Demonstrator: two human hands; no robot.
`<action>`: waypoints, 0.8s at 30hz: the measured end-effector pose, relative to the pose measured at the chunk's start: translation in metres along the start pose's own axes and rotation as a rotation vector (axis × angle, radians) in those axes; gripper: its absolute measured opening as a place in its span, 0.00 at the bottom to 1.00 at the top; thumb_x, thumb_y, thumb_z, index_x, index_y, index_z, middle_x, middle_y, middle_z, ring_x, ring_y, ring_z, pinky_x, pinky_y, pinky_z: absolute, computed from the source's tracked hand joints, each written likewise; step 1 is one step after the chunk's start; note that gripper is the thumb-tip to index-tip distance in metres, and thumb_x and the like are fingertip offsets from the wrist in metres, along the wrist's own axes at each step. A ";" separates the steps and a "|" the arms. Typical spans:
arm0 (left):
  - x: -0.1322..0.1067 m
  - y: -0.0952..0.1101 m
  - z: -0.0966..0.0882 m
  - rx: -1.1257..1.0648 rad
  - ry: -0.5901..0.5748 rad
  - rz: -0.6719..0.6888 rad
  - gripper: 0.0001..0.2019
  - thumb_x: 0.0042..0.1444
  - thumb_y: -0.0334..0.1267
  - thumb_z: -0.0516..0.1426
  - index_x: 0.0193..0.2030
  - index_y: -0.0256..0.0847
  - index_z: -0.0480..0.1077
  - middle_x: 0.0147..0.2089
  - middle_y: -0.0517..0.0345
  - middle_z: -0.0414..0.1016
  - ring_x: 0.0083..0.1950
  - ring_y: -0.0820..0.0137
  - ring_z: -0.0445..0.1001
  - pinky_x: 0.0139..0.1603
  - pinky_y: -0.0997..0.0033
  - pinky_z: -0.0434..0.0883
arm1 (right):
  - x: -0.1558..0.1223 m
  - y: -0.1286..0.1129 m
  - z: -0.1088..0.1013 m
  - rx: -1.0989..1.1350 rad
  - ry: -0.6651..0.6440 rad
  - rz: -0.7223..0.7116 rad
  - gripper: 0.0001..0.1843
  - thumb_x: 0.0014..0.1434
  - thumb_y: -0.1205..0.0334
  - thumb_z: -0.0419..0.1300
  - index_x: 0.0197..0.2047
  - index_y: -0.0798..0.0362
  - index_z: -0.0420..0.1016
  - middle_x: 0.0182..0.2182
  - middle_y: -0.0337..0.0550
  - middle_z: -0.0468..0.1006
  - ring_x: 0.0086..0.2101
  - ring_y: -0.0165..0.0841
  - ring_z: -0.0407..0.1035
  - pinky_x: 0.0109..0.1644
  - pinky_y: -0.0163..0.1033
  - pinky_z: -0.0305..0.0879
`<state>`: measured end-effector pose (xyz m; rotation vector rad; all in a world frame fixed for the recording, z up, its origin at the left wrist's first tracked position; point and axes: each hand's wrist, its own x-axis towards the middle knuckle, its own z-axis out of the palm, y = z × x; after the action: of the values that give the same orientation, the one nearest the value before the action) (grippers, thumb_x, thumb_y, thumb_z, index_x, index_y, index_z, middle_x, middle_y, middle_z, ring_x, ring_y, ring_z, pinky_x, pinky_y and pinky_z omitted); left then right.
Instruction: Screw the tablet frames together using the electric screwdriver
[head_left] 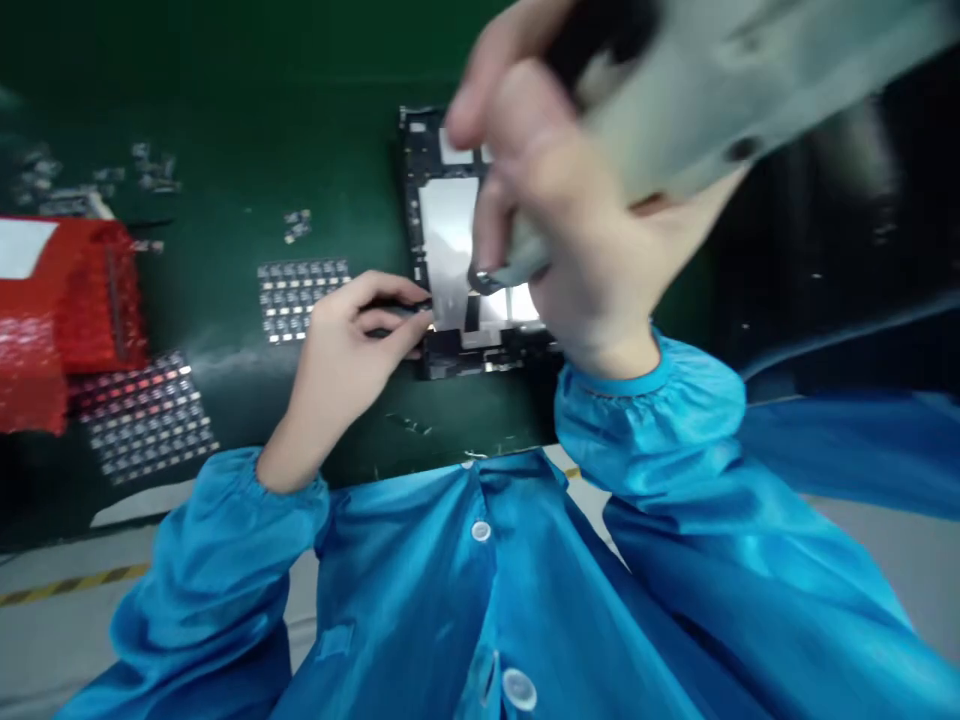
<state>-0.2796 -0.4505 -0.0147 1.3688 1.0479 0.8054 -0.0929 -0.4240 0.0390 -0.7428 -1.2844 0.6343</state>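
Green mat point(225, 120) covers the bench; at twelve o'clock lies an opened dark device point(450, 250) with silver plates. Right hand point(570, 230) grips a grey power screwdriver point(675, 110) above it; left hand point(352, 340) pinches black tweezers point(401, 310) at its corner.

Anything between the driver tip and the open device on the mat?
Nothing visible. The right hand holds the grey driver with its tip just over the open device; the left hand grips the frame's left edge, clear of the tip.
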 end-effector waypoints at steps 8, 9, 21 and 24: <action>0.007 0.018 -0.009 0.161 -0.089 -0.076 0.11 0.61 0.39 0.74 0.50 0.44 0.88 0.47 0.53 0.85 0.44 0.64 0.86 0.41 0.69 0.92 | 0.006 0.023 -0.142 -0.216 0.234 -0.122 0.19 0.68 0.62 0.61 0.55 0.51 0.56 0.33 0.32 0.68 0.20 0.15 0.54 0.20 0.30 0.46; 0.008 0.021 -0.009 0.177 -0.094 -0.069 0.10 0.61 0.38 0.74 0.49 0.45 0.88 0.48 0.54 0.85 0.44 0.64 0.86 0.41 0.68 0.92 | 0.003 0.026 -0.146 -0.214 0.252 -0.105 0.17 0.68 0.61 0.61 0.55 0.51 0.57 0.33 0.33 0.67 0.20 0.15 0.55 0.20 0.32 0.47; 0.000 0.021 -0.010 0.259 -0.088 -0.004 0.10 0.67 0.36 0.71 0.53 0.51 0.86 0.55 0.63 0.84 0.47 0.71 0.85 0.46 0.76 0.90 | 0.002 0.049 -0.145 -0.022 0.294 -0.155 0.26 0.62 0.64 0.66 0.50 0.51 0.50 0.32 0.32 0.72 0.21 0.19 0.59 0.17 0.27 0.47; 0.000 0.022 -0.009 0.275 -0.091 -0.011 0.09 0.67 0.38 0.71 0.53 0.51 0.86 0.55 0.64 0.84 0.47 0.70 0.85 0.46 0.74 0.90 | 0.001 0.048 -0.145 -0.012 0.294 -0.112 0.28 0.61 0.64 0.68 0.52 0.51 0.51 0.33 0.33 0.73 0.22 0.21 0.62 0.17 0.29 0.50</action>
<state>-0.2857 -0.4454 0.0075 1.6143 1.1234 0.6002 0.0498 -0.4135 -0.0153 -0.7393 -1.0506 0.4096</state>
